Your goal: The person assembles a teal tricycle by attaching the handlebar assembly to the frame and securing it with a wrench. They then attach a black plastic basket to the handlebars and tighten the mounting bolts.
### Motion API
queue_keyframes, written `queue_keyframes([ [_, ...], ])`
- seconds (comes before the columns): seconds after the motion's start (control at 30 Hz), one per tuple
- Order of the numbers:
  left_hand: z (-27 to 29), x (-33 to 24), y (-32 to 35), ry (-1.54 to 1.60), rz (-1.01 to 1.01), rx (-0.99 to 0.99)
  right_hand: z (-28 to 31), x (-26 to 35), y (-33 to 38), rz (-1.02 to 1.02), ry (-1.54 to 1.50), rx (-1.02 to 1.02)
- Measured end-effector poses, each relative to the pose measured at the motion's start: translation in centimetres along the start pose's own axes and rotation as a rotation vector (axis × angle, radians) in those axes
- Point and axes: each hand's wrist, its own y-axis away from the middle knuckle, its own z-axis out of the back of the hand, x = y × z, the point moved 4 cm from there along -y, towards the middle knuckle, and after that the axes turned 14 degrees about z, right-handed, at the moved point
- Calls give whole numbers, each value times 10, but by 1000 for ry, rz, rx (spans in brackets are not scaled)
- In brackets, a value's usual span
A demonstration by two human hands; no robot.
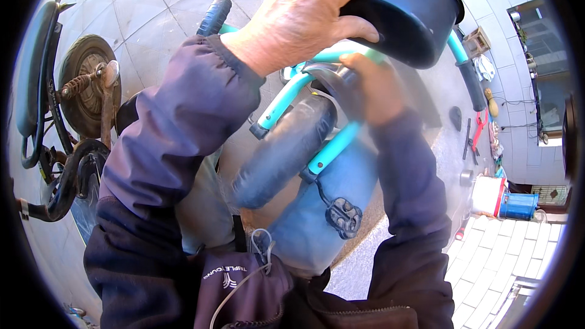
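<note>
Left hand (304, 15) clamps rigid, light-looking black basket (411, 12) by rim; right hand (375, 88) wraps teal frame (332, 149), a firm hold.

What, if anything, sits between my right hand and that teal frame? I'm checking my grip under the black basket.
Nothing visible does. The right hand lies directly on the teal bicycle frame, below the black basket that the left hand grips by its rim. The basket overhangs the spot, so the fingertips are hidden in shadow.
</note>
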Motion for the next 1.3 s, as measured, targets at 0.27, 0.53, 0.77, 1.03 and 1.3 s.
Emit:
queue_keyframes([
  [0.27,-16,44,34,178,348,92,48,15,39,53,-151,-46],
  [0.53,-94,32,89,135,282,278,58,-6,70,163,156,2],
  [0.77,-122,61,83,463,306,484,44,24,63,-40,366,156],
  [1.03,-133,73,80,451,326,411,-38,185,99,860,1123,-62],
  [1.3,-128,74,81,486,354,355,-78,156,10,342,1057,261],
])
